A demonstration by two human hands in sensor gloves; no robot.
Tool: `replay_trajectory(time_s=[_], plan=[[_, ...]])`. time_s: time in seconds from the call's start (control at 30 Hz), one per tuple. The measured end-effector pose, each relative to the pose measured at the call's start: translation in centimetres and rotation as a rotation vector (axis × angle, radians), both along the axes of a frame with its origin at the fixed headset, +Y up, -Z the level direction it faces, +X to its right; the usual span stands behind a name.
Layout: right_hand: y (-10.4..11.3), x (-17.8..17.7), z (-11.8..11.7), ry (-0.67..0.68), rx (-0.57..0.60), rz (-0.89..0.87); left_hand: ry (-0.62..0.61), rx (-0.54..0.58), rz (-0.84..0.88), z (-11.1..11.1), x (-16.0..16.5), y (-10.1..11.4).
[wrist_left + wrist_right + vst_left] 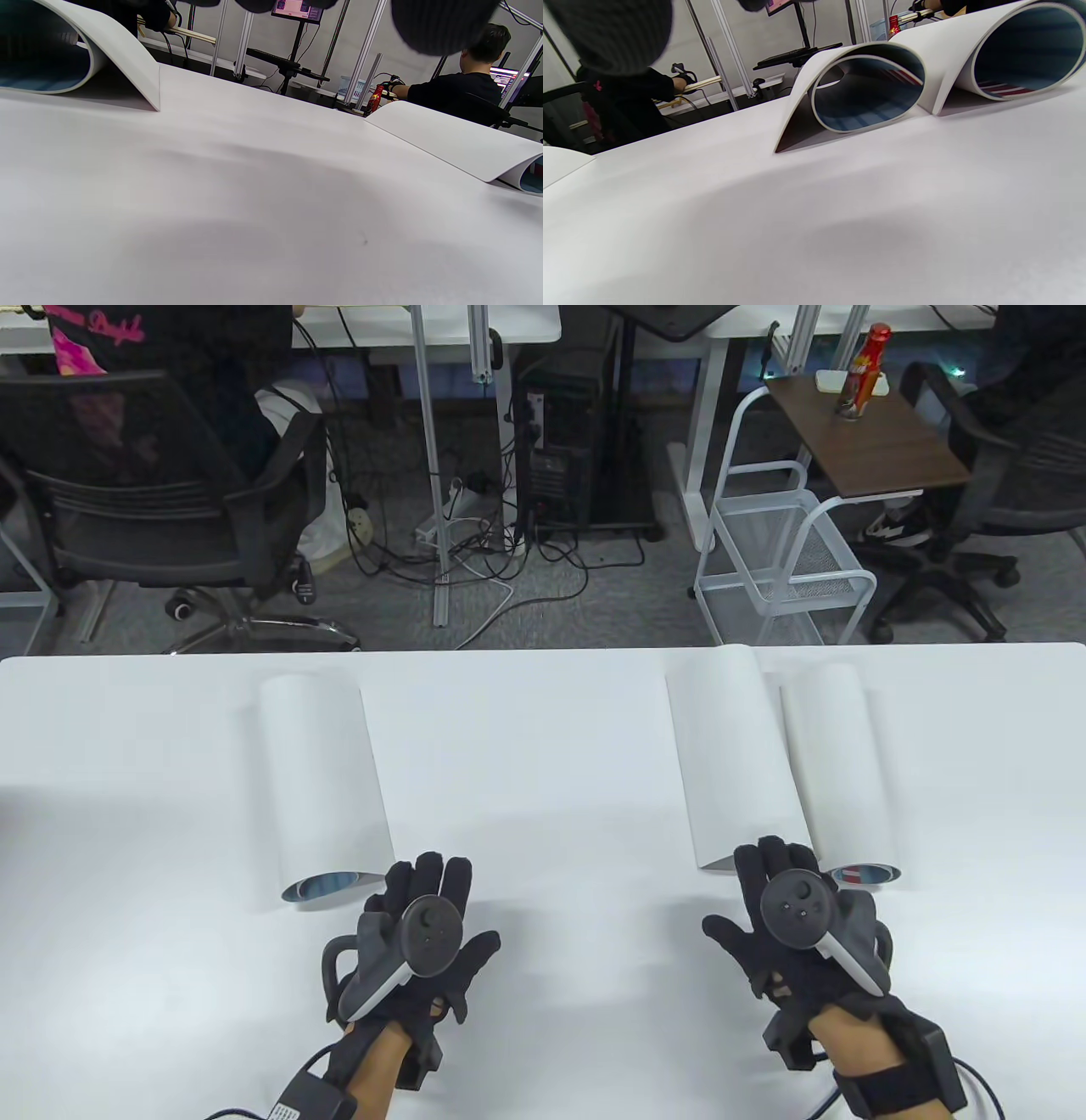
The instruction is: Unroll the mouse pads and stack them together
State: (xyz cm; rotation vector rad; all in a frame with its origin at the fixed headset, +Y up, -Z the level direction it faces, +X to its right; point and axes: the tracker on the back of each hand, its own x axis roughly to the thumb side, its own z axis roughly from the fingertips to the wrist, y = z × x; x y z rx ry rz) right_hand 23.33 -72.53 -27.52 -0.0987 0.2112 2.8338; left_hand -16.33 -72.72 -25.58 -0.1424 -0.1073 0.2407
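Both gloved hands, left hand (422,937) and right hand (793,929), hover spread and empty; best pin the nearest rolled white mouse pad's (731,763) loose edge near the bench's front, then flatten outward.

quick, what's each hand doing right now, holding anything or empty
Left hand: open, fingers spread, holding nothing, just short of the left rolled mouse pad.
Right hand: open, holding nothing, at the near end of the middle rolled mouse pad.
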Motion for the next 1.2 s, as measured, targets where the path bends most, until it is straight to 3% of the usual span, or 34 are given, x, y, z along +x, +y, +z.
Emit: replay_trajectory(time_s=[0.4,0.73,1.0,1.2], plan=[[0.4,-1.2,-5.7,-0.208,-0.019,0.087,-0.002,0.002,0.000,-0.1,-0.2,0.1],[-0.5,-1.7,-10.2,-0.366,-0.134,0.211,0.003,-0.001,-0.010,0.0,-0.2,0.2],[-2.3,-2.0,-12.2,-0.467,-0.179,0.323,0.005,-0.003,-0.016,-0.1,-0.2,0.2],[-3.1,-1.5,-12.7,-0.509,-0.173,0.305,0.008,-0.009,-0.017,-0.1,-0.2,0.2]])
